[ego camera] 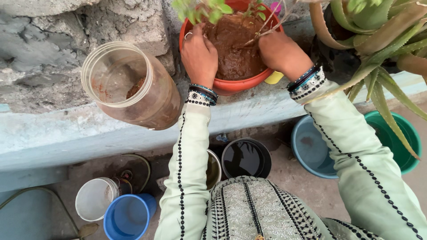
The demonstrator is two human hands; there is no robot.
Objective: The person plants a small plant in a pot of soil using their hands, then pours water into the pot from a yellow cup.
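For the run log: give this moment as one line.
left hand: pressing wet soil | right hand: in soil by plant stem | orange pot: on ledge

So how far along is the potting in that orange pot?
Done: the round orange plastic pot holds wet brown soil, and the clear plastic jar is nearly empty. In hand: left hand and right hand press soil around the thin-stemmed plant. Left: apparently only firming.

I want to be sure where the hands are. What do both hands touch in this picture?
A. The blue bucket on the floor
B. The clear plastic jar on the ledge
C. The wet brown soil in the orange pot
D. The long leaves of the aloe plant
C: the left hand and the right hand both press on the brown soil inside the orange pot; the clear jar lies apart, untouched.
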